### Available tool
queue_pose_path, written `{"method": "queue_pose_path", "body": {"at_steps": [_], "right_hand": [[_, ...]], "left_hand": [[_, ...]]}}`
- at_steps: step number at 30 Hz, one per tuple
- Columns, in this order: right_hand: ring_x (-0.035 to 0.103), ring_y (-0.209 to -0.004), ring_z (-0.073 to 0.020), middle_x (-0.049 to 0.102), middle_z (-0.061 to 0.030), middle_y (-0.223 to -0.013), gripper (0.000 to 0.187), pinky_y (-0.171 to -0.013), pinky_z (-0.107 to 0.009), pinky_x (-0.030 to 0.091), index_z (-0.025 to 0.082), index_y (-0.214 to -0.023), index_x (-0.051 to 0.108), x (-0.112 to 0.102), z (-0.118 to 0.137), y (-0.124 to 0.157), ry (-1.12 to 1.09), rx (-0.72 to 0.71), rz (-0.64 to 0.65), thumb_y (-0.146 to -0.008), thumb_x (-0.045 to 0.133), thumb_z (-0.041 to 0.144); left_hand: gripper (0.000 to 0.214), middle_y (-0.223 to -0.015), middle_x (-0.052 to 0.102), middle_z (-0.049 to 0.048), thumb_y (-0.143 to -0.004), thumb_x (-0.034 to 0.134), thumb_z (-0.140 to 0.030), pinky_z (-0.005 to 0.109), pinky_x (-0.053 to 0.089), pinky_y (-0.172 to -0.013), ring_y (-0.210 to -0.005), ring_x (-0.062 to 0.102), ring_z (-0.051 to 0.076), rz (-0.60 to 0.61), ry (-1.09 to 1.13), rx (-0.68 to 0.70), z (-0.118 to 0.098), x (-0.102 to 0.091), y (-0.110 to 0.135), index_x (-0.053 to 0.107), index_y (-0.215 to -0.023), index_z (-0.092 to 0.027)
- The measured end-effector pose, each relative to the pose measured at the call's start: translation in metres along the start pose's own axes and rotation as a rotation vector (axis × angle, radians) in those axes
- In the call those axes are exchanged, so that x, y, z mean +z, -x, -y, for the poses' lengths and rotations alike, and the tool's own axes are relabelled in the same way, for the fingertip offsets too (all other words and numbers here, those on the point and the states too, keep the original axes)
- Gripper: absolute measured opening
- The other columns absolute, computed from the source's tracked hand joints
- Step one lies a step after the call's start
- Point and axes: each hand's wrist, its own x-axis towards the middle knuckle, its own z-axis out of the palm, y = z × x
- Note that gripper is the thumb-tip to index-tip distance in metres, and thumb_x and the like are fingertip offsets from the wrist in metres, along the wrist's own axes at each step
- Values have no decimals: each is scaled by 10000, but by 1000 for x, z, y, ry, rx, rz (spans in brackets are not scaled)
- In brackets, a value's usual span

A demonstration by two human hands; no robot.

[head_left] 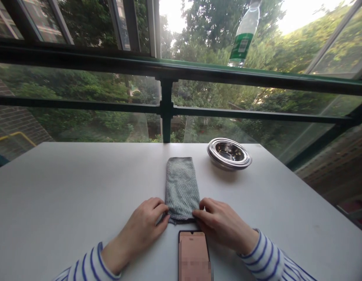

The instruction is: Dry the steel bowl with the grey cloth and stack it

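Note:
A grey-green textured cloth (182, 187) lies folded into a long rectangle on the white table, its dark-edged hem towards me. My left hand (147, 220) pinches the near left corner between thumb and fingers. At the near right corner, my right hand (217, 220) grips the edge the same way, thumb and forefinger closed on it. Just below the cloth, between my wrists, is a phone (194, 253) with a lit pinkish screen, cut off by the bottom of the view.
Stacked metal bowls (216, 159) stand near the far right edge of the white table (81, 183). Behind it runs a dark green railing (110, 66) with glass panels, and a plastic bottle (242, 43) with a green label is on top. Trees show beyond.

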Motion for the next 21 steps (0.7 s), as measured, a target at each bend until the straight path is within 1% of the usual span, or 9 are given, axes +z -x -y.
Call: {"method": "queue_pose_path", "body": {"at_steps": [3, 5, 9, 12, 15, 18, 21], "right_hand": [[508, -732, -144, 555, -44, -896, 208, -605, -245, 374, 250, -1040, 559, -1, -3, 1, -79, -18, -20, -861, 454, 238], [516, -739, -140, 563, -48, -891, 203, -619, -240, 388, 244, -1033, 568, -1, -5, 1, -115, -30, -38, -872, 445, 233], [525, -730, -140, 575, -60, -851, 190, -624, -243, 406, 206, -972, 585, 1, -6, -2, -135, -28, -86, -891, 414, 223], [525, -737, -147, 581, -70, -864, 192, -629, -253, 416, 193, -951, 589, 0, -5, -4, -138, -34, -104, -893, 409, 225], [527, -765, -153, 584, -78, -904, 193, -649, -262, 427, 192, -965, 592, 0, -4, -5, -150, -43, -105, -888, 417, 220], [532, -795, -155, 584, -73, -941, 183, -671, -267, 434, 205, -977, 597, -1, -4, -4, -164, -53, -77, -869, 449, 213], [534, -820, -156, 588, -60, -961, 175, -698, -269, 438, 215, -964, 610, -2, -3, -3, -193, -53, -44, -849, 479, 209]], "left_hand": [[282, -896, 607, 75, -784, 508, -177, 345, 485, -744, -810, 571, 184, -12, 3, 35, 2, 2, 0, 597, -1051, -172], [314, -902, 607, 74, -781, 520, -175, 344, 490, -731, -802, 574, 182, -22, -17, 63, 5, 5, 0, 589, -1087, -190], [212, -837, 613, 74, -761, 575, -230, 348, 496, -656, -740, 575, 189, -78, -114, 136, 7, 7, -2, 645, -955, -181], [187, -809, 616, 82, -769, 563, -220, 352, 490, -608, -705, 573, 195, -158, -223, 235, 5, 6, -4, 648, -929, -170], [165, -825, 625, 89, -777, 546, -200, 357, 486, -610, -717, 575, 201, -213, -286, 306, 3, 5, -5, 650, -901, -168], [119, -814, 630, 80, -779, 531, -171, 348, 482, -620, -706, 572, 190, -227, -288, 320, 3, 5, -5, 648, -796, -166], [130, -820, 636, 68, -779, 504, -125, 342, 477, -647, -725, 574, 183, -212, -255, 332, 2, 5, -4, 621, -731, -157]]}}
